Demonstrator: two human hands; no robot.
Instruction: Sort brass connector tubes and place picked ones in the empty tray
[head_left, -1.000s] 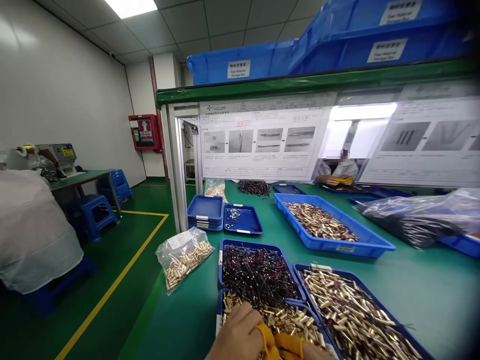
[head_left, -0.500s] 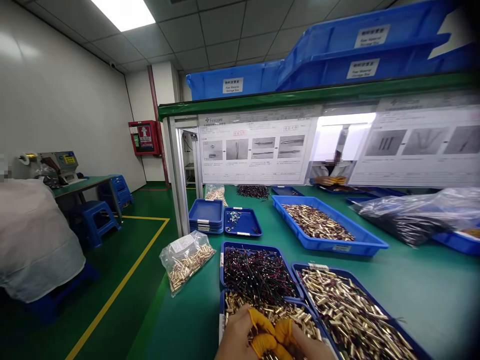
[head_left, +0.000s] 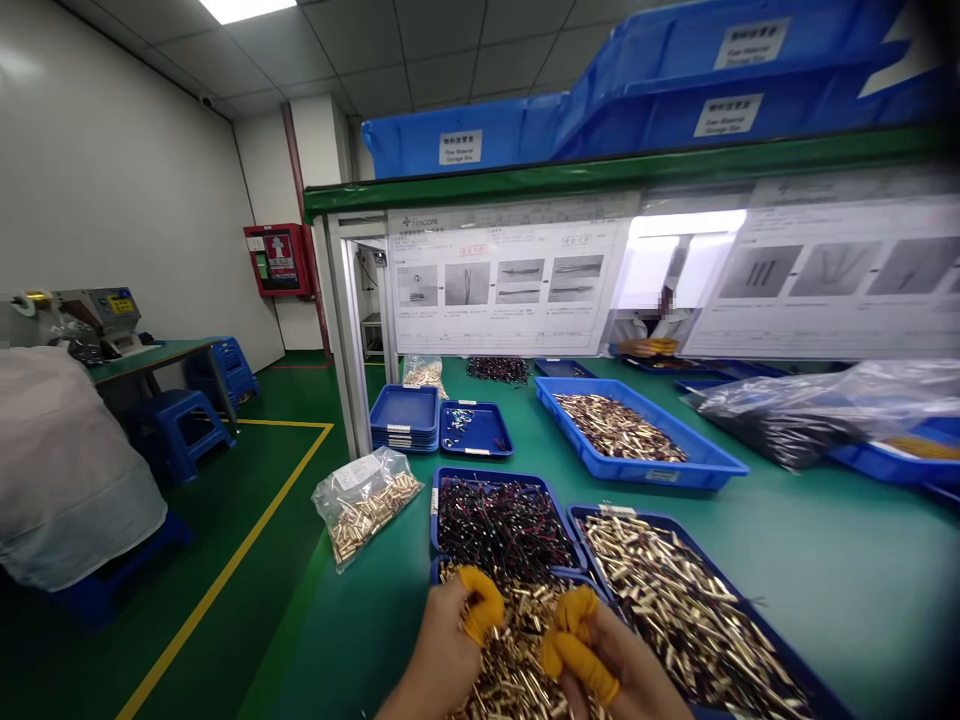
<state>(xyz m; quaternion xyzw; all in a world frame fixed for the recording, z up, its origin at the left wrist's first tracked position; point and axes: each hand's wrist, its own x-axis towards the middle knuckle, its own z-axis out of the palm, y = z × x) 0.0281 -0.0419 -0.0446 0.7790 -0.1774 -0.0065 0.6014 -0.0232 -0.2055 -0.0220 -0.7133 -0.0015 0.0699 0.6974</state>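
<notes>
My left hand (head_left: 454, 630), with yellow covers on its fingertips, is curled closed over the near blue tray (head_left: 436, 572) of brass-coloured tubes (head_left: 517, 610). To its right, above the same tubes, my right hand (head_left: 600, 655) has yellow-covered fingers pinched together. Whatever either hand holds is hidden or too small to name. Behind them, another blue tray holds a tangle of black and red wires (head_left: 502, 525). At the right, a larger tray (head_left: 724, 575) is heaped with brass tubes that have dark wires among them.
A clear bag of brass tubes (head_left: 371, 510) lies left. Farther back are stacked blue trays (head_left: 405, 415), a tray with a few small parts (head_left: 476, 430) and a blue bin (head_left: 660, 470). A plastic bag (head_left: 795, 420) lies right. A person's hands (head_left: 652, 347) show beyond the rack.
My hands were close together over the near tray and have separated, the left going left and the right staying at the right. The whole view has shifted slightly.
</notes>
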